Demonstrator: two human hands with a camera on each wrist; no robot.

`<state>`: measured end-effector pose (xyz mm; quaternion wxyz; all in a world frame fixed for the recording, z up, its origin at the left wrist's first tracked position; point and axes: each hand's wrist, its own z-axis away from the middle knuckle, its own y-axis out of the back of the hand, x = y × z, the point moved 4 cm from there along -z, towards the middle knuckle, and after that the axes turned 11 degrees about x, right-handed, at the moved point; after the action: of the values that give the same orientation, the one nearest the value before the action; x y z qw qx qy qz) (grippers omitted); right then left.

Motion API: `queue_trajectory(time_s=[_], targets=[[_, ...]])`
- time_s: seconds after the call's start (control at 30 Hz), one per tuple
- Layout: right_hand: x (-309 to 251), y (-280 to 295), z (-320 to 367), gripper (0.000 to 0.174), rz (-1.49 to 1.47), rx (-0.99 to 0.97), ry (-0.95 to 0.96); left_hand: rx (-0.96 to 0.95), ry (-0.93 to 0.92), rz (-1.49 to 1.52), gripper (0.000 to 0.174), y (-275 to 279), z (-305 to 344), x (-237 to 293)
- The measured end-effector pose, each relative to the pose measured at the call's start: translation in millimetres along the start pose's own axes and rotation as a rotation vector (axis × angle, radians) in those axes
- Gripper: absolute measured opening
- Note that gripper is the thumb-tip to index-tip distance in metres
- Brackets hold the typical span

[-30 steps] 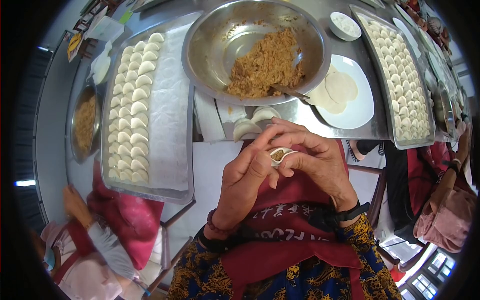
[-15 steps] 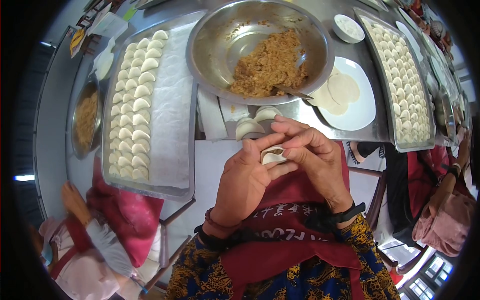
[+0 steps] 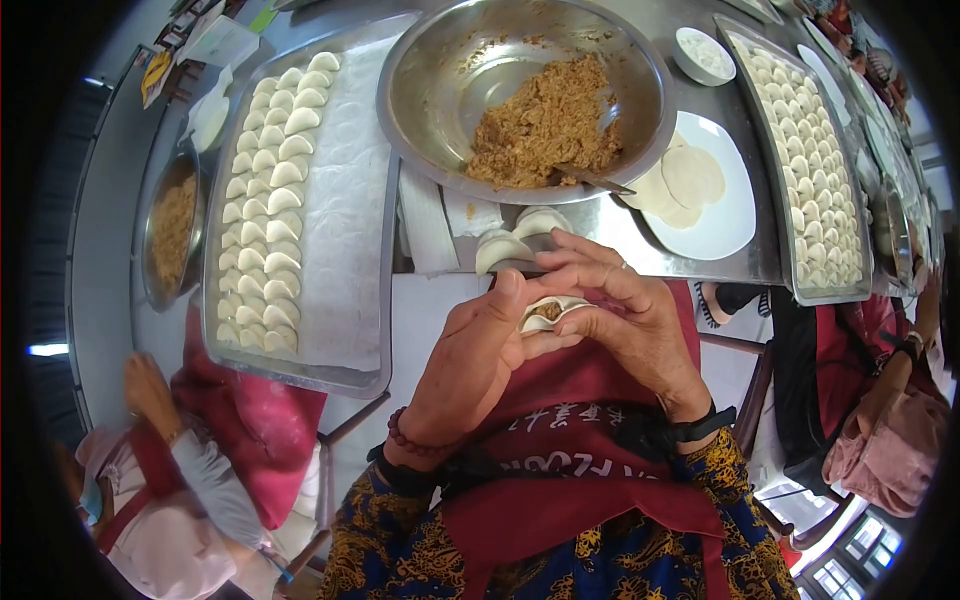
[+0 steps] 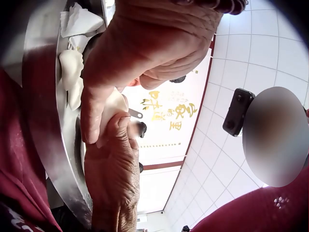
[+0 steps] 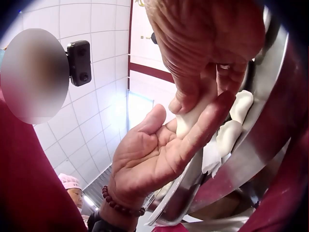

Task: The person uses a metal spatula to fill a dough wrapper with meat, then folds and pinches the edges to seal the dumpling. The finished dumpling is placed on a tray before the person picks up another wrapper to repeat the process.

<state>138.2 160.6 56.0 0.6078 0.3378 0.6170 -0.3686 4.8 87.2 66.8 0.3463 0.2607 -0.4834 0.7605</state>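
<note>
In the head view, I see the left hand (image 3: 470,335) with its thumb raised and its fingers mostly straight, supporting one dumpling (image 3: 549,313); the right hand (image 3: 632,325) pinches this dumpling at its right end. It is held over the apron (image 3: 590,385), just on the near side of the table edge. Its mouth is open upward and shows the brown filling, I think because in this way nothing falls out. Its long axis runs from left to right, the right end slightly farther. The big bowl (image 3: 425,105) stands straight ahead on the far side, and the plate (image 3: 735,220) with thin wrappers (image 3: 693,178) is to its right, probably so that both are easy to reach. The tray (image 3: 345,210) at left carries overlapping rows, which perhaps saves space. In the left wrist view, both hands meet at the dumpling, and the right thumb presses its pale side; the filling I cannot see here. In the right wrist view, the left palm is turned up and the dumpling lies slantwise on its fingers, one end pointing to the palm, the other hidden under the right hand, which seems to steady it.
</note>
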Motion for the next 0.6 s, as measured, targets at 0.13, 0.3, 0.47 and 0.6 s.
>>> queue_trajectory(time_s=[0.13, 0.3, 0.47, 0.6], targets=[[-3.7, 1.1, -1.7, 0.022, 0.103, -0.025, 0.11, 0.065, -0.002, 0.018, 0.072, -2.9, 0.4, 1.5], [-1.3, 0.2, 1.4, 0.009, -0.045, -0.009, 0.147, 0.016, 0.057, 0.138, 0.068, 6.5, -3.7, -9.6], [-1.3, -4.7, 2.7, 0.009, -0.169, 0.069, 0.138, -0.003, 0.172, 0.431, 0.065, -2.6, -5.4, -19.8], [2.5, -2.5, 2.6, 0.009, -0.086, 0.078, 0.029, 0.121, 0.14, 0.436, 0.074, -6.3, -4.4, -18.3]])
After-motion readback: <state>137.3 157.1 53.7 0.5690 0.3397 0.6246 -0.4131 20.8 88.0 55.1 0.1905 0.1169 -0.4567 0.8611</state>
